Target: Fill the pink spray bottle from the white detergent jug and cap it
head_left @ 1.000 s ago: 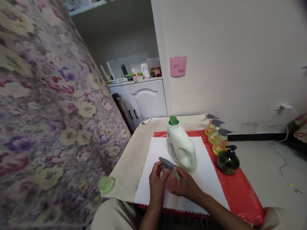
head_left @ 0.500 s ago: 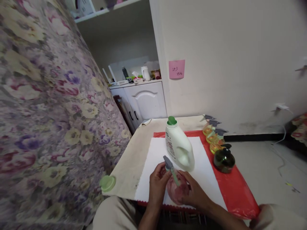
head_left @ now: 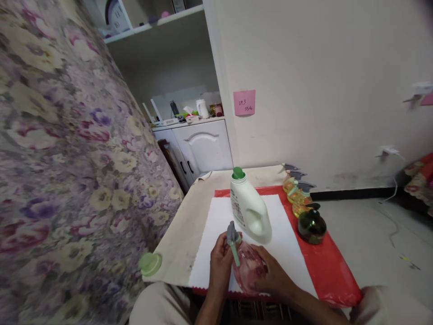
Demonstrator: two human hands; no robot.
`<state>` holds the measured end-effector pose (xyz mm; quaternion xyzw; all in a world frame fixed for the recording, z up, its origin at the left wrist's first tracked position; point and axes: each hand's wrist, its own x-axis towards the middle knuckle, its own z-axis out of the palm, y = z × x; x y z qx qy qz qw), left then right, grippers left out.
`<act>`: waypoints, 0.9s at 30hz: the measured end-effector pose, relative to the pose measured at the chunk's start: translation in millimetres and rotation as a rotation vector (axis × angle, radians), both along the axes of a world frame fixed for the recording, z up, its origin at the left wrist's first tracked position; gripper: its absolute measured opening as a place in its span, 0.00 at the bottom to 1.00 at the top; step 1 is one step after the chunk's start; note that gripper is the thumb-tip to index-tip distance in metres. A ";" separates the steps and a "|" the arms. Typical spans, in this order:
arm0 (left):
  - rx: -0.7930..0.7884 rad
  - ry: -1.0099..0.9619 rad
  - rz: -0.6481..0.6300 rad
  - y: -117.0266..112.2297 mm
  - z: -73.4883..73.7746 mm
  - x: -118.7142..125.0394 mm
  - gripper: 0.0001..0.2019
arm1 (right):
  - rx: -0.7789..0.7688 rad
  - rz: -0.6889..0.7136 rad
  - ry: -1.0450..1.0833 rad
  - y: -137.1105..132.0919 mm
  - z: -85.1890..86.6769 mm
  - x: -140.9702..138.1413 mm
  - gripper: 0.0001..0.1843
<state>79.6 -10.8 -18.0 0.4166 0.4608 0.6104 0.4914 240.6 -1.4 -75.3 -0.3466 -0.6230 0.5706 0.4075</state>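
A pink spray bottle (head_left: 249, 269) is over the near edge of the white mat (head_left: 214, 221) — left hand (head_left: 220, 259) gripping its sprayer top (head_left: 232, 234), right hand (head_left: 271, 274) its body. Beneath: red plastic sheeting (head_left: 326, 266), beige tablecloth (head_left: 179, 250); around — floral curtain (head_left: 88, 162), white cabinet (head_left: 207, 151).

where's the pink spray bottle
The pink spray bottle is low in the head view, right of centre, held between left hand and right hand, nearer the person than the pale jug.

Dim, diffuse light from an unseen source leaves the recessed grey shelf alcove (head_left: 162, 63) in shadow and glints softly on the glossy red plastic sheet (head_left: 333, 266) and clear pink round spray bottle (head_left: 249, 266), while wide-angle distortion stretches the purple floral fabric curtain (head_left: 50, 180) leftward.
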 end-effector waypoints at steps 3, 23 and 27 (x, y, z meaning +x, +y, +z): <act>0.021 -0.006 0.005 1.0 1.8 -0.4 0.13 | 0.030 -0.005 0.004 0.3 0.7 -0.7 0.41; -0.024 -0.005 -0.014 -2.2 13.2 0.6 0.18 | -0.128 0.180 0.297 -0.3 8.5 3.2 0.42; -0.022 -0.010 -0.019 -2.8 13.7 -0.6 0.19 | -0.136 0.178 0.290 0.1 8.8 3.2 0.43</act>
